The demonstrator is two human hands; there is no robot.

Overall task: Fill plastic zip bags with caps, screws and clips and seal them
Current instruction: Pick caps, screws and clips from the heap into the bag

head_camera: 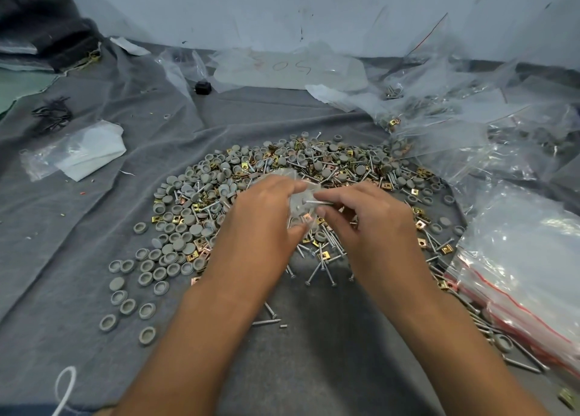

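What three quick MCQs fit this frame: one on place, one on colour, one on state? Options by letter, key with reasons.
1. Where does the stack of red-striped zip bags lie?
A. on the person's right
B. far left by the dark cloth
C. under the left forearm

2. What colour are the round caps?
A. red
B. grey
C. white

3. What is the right hand doing?
A. resting flat on the cloth
B. pinching a screw at the small clear bag
C. holding a stack of caps

Key:
1 A, the stack sits at the right edge of the grey cloth.
2 B, the caps in the pile are all grey.
3 B, its fingers pinch a screw pointed at the small clear bag, which the left hand holds.
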